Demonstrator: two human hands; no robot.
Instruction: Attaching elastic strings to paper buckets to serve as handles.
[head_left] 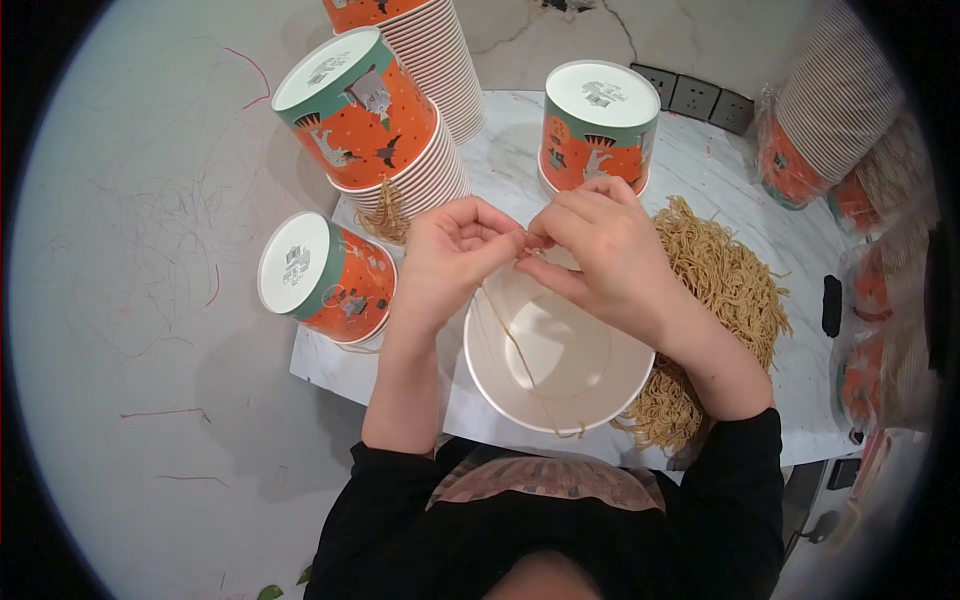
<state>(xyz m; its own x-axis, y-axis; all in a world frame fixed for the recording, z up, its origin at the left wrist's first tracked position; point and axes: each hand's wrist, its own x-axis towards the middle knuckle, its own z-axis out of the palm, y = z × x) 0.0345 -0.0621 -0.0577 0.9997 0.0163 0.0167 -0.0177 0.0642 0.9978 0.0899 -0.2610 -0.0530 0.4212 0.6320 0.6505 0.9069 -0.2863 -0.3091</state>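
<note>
Above a white paper bucket [625,370] that stands open side up, my two hands meet fingertip to fingertip. My left hand [450,255] pinches a thin tan cord [516,348], which hangs down across the bucket's mouth to its near rim. My right hand [600,245] is closed in a pinch at the same spot, close against the left fingertips. A small bit of the cord shows between them; whether it is knotted there I cannot tell. Beside my right forearm lies a large tangled heap of the same tan cords [725,290], partly covered by the arm.
Orange and green paper buckets stand bottom up in stacks: a tall stack [355,120] at far left, a lower one [335,280] nearer, another [600,120] behind my right hand. Bagged bucket stacks [825,110] line the right side. Sockets [693,98] sit at the table's back.
</note>
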